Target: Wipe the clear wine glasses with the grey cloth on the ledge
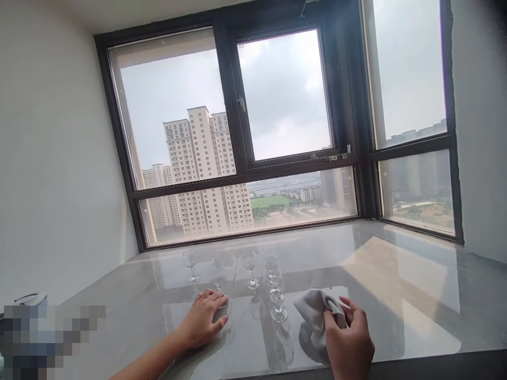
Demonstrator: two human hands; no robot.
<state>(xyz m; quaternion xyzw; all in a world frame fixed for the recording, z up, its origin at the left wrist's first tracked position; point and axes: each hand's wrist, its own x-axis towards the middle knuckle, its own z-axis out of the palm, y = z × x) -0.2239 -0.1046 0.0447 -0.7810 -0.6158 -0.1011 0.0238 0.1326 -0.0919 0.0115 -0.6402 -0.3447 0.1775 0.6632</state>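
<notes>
Several clear stemmed wine glasses stand upright on the glossy grey ledge. My left hand rests low by one wine glass, its fingertips at the foot and the thumb held apart from them. Whether the fingers press on the foot is hard to see. Bunched in my right hand is a light grey cloth, gripped between thumb and fingers just above the ledge. Between my hands stands another wine glass, with more behind it. A wine glass is at the far left of the group.
A dark-framed window rises behind the ledge, with tall buildings outside. White walls border both sides. At the lower left is a partly blurred-out object. The ledge's front edge runs along the bottom right.
</notes>
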